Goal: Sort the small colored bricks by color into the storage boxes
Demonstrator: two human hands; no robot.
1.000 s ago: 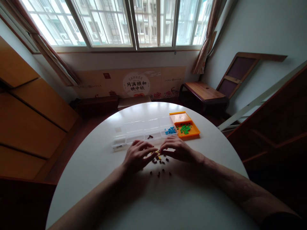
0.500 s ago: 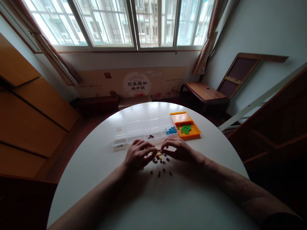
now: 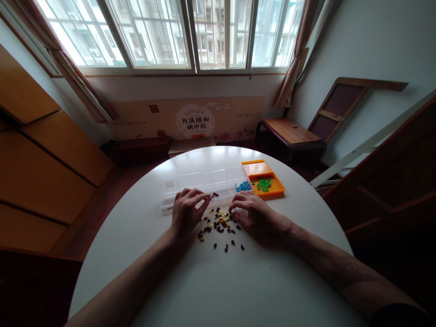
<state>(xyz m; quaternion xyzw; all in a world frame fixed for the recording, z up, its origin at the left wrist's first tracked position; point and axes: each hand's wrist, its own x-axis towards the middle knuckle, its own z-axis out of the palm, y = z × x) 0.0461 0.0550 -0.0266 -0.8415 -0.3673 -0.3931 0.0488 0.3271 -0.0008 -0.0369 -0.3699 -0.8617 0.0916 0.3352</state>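
My left hand reaches over the near edge of a clear plastic compartment box. Its thumb and fingertips are pinched together beside a small dark brown brick piece in the box; whatever lies between the fingertips is too small to make out. Just right of a loose pile of small yellow and cream bricks, my right hand rests low with curled fingers, thumb and index finger close together at the pile's edge. Dark brown bricks lie scattered around and in front of the pile.
Small blue bricks fill part of the clear box's right compartment. Beside it stands an orange tray holding green bricks. Everything sits on a round white table. A wooden stool stands beyond the table's far edge.
My left hand has moved up and left from the pile to the clear box, uncovering bricks on the table. My right hand has stayed almost in place.
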